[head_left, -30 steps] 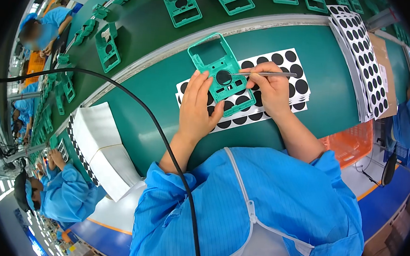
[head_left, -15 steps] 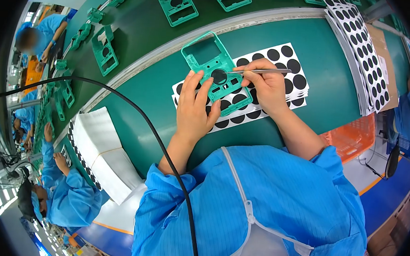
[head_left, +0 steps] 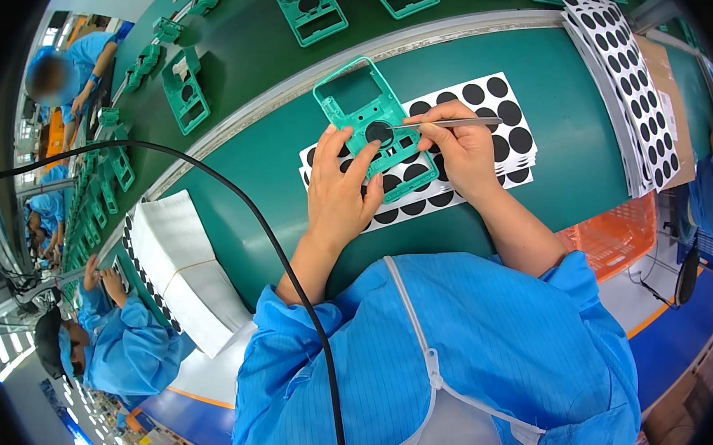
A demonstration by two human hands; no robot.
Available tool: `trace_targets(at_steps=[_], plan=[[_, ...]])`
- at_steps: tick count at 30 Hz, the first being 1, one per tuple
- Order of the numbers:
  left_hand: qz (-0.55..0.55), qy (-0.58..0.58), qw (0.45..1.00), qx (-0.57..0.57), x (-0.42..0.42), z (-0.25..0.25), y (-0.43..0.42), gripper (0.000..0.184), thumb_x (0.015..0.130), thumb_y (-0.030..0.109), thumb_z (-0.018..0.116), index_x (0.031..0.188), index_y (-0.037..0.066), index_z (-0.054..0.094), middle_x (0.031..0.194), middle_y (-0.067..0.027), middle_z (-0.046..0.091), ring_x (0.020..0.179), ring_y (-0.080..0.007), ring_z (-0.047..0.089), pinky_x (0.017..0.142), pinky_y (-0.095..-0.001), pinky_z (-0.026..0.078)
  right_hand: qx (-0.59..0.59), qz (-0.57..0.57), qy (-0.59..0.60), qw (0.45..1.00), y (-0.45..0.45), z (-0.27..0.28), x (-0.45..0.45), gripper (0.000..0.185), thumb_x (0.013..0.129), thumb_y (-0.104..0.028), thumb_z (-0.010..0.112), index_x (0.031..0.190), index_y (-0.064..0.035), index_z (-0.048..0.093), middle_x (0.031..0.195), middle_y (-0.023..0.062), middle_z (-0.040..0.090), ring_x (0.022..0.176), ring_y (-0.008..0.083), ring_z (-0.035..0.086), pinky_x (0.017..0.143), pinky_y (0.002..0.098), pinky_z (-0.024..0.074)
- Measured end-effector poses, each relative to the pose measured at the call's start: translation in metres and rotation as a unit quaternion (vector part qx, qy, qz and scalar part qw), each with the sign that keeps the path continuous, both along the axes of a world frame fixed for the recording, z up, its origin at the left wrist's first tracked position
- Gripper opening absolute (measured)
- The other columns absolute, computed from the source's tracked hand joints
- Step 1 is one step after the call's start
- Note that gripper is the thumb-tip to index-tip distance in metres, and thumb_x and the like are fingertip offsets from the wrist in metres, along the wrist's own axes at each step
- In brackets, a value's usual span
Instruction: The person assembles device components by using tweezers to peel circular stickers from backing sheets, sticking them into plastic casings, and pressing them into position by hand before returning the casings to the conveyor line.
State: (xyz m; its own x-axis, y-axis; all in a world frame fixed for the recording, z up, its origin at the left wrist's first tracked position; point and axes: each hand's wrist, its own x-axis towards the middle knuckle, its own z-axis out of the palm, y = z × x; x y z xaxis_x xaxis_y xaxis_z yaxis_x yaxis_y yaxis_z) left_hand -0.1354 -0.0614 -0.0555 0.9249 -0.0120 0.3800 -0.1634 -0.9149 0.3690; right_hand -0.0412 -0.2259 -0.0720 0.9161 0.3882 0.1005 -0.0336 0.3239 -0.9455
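A green plastic housing (head_left: 359, 118) lies tilted over white sheets of black round stickers (head_left: 516, 169). My left hand (head_left: 338, 184) holds its left and lower edge, with the index fingertip at the rim of a black round sticker (head_left: 378, 133) in the housing's round recess. In my right hand (head_left: 463, 154) is a pair of thin metal tweezers (head_left: 471, 123), pinched between thumb and fingers. The tweezers' tip points at the right edge of that sticker; whether it touches is too small to tell. My right fingers are close to the housing's right edge.
Beyond a pale rail, more green housings (head_left: 310, 4) lie on a dark green belt. A banded white stack (head_left: 194, 240) is at left, sticker sheets (head_left: 630, 93) and an orange crate (head_left: 612, 232) at right. A black cable (head_left: 235, 185) crosses the view. Co-workers sit on both sides.
My left index finger has shifted up and right to the black sticker's rim. The tweezers have tilted and moved slightly left. At left, a co-worker's hands have moved down.
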Motion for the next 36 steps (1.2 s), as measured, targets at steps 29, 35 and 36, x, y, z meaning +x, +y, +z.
trace_targets(at_steps=[29,35,36], plan=[[-0.05,0.03,0.997,0.05,0.009,0.01,0.005,0.04,0.067,0.017,0.068,0.107,0.016,0.062,0.12,-0.011,0.046,0.122,-0.0348,0.037,0.099,-0.0462,0.029,-0.067,-0.036,-0.041,0.996,0.003,0.004,-0.005,0.008,0.084,0.0,0.057,0.088,0.0041,0.062,0.085,0.008,0.063,0.065,0.0109,0.061,0.057,0.0201,0.048],[-0.067,0.03,0.997,0.037,0.01,0.009,0.009,0.043,0.067,0.018,0.068,0.109,0.017,0.063,0.12,-0.011,0.046,0.119,-0.034,0.04,0.096,-0.0448,0.032,-0.076,-0.037,-0.046,0.995,0.003,0.004,-0.006,0.009,0.084,0.0,0.056,0.09,0.0031,0.063,0.086,0.0079,0.062,0.066,0.0115,0.062,0.057,0.0202,0.0483],[-0.072,0.027,0.996,0.035,0.011,0.009,0.009,0.043,0.067,0.019,0.068,0.109,0.018,0.063,0.119,-0.0111,0.046,0.118,-0.034,0.041,0.095,-0.0447,0.033,-0.075,-0.037,-0.052,0.995,0.003,0.004,-0.006,0.009,0.084,0.0,0.056,0.09,0.0029,0.063,0.086,0.0079,0.063,0.066,0.0118,0.063,0.057,0.0203,0.0485]])
